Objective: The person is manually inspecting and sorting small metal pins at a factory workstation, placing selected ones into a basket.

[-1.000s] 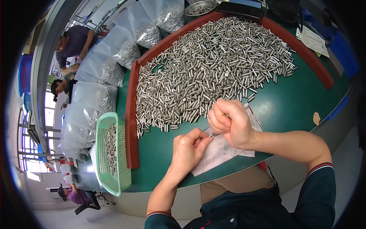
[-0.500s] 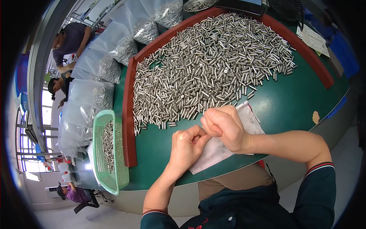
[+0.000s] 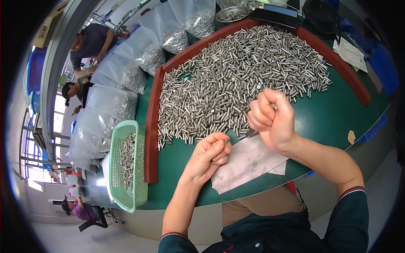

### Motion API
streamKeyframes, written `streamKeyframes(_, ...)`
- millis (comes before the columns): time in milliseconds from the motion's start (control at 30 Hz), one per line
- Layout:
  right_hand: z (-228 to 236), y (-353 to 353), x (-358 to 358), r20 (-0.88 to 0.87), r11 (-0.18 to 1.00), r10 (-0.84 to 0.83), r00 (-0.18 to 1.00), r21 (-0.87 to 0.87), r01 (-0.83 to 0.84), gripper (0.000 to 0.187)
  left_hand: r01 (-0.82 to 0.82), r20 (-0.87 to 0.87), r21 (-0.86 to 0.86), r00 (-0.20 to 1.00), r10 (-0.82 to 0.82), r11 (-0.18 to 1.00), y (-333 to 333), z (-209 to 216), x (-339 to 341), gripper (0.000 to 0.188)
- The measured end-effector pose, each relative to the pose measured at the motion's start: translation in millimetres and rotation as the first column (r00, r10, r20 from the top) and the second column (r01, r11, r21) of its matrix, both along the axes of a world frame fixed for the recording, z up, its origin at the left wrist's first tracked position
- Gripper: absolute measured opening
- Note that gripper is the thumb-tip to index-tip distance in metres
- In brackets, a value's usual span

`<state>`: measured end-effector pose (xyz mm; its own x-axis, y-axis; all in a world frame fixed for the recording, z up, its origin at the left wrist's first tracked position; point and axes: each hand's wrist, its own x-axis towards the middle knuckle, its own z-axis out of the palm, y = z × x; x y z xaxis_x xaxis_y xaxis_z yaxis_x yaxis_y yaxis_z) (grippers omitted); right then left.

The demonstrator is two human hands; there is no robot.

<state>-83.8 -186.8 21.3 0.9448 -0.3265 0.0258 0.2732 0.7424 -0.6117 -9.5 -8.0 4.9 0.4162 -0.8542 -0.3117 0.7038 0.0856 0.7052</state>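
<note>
Evidently, left of the hands, clear plastic bags and a pale-green perforated plastic basket hold silvery cylindrical metal pins; the left hand pinches one pin; the right hand clenches a slim grey object, mostly hidden; seemingly a single pin is being worked, calling next for a steady pinch.

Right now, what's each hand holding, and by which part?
Left hand: apparently a metal pin, pinched by thumb and finger, held part hidden. Right hand: seemingly a tool, fisted around its mostly hidden handle.
</note>
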Motion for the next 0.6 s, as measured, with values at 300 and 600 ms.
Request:
streamKeyframes(300, 3.5, -4.7, 1.2, 0.031, 0.999, -0.030, 0.999, 0.029, 0.029, 0.041, -0.189, 0.522, 0.195, 0.851, 0.061, 0.963, -8.9, -2.5, -4.2, 0.017)
streamKeyframes(600, 3.3, -5.4, 0.2, 0.028, 0.999, -0.045, 0.999, -0.006, 0.045, 0.039, -0.364, 0.972, 0.212, -0.017, -0.235, 0.907, -34.3, -1.4, -18.4, 0.011)
